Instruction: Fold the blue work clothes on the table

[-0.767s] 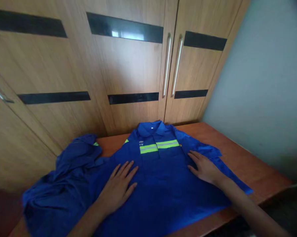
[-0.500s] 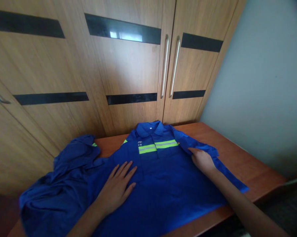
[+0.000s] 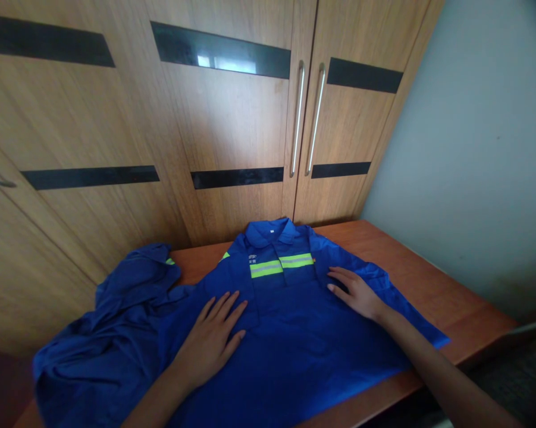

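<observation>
A blue work jacket (image 3: 290, 339) lies spread on a reddish-brown wooden table, collar toward the cupboard. A yellow-green reflective band (image 3: 268, 268) with a silver stripe crosses its chest. My left hand (image 3: 214, 339) rests flat on the jacket's left part, fingers spread. On the right part, my right hand (image 3: 354, 291) lies over the cloth near the sleeve, fingers stretched and slightly bent, gripping nothing. The right sleeve (image 3: 410, 315) runs down along the jacket's side toward the table's front edge.
Crumpled blue cloth (image 3: 107, 345) with a bit of reflective trim lies at the left. The wooden table (image 3: 446, 285) meets a wooden cupboard (image 3: 241, 119) with metal handles behind, and a pale wall (image 3: 464, 148) on the right.
My right hand has let go of the cloth by the right sleeve and opened out. The sleeve's upper part now lies flatter. My left hand has stayed put.
</observation>
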Available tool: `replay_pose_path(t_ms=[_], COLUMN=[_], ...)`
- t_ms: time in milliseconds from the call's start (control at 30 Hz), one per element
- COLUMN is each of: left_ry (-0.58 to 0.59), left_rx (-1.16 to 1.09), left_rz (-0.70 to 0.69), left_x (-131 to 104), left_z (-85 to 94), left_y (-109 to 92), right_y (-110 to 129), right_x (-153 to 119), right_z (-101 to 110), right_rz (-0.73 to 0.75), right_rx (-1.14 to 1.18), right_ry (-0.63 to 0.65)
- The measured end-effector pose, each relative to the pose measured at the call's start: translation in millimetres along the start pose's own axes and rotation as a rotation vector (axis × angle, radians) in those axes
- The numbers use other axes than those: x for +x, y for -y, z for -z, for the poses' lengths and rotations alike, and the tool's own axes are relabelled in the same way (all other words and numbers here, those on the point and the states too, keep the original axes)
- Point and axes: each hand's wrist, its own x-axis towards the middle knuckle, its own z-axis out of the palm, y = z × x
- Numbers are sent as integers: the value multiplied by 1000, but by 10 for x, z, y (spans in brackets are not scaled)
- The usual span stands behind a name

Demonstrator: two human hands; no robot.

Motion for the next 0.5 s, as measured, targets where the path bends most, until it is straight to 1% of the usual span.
replay_pose_path(t_ms=[33, 67, 100, 167, 200, 233, 267, 300, 367, 433, 500], left_ry=[-8, -13, -13, -4, 1, 5, 8, 8, 6, 5, -6], left_rx=[-3, -4, -4, -1, 1, 1, 2, 2, 1, 0, -5], left_rz=[0, 0, 0, 2, 5, 7, 10, 11, 9, 6, 4], left_x=[-2, -3, -4, -3, -2, -1, -1, -1, -3, -5, -8], left_z=[2, 4, 5, 5, 3, 0, -2, -3, 1, 11, 19], left_y=[-2, -5, -7, -10, -10, -9, -8, -7, -6, -7, -10], right_y=[-76, -172, -288, -555, -688, -806, -901, -970, -1033, -1034, -1023], right_x=[-25, -49, -71, -105, -115, -119, -120, -116, -102, -88, -84], right_z=[79, 175, 282, 492, 577, 640, 677, 689, 657, 593, 542], right_rz=[-32, -102, -207, -536, -697, -823, -902, -946, -958, -946, -932], right_rx=[34, 44, 39, -18, 28, 162, 293, 419, 605, 738, 874], right_ry=[-34, -90, -162, -319, -340, -310, -257, -199, -112, -92, -103])
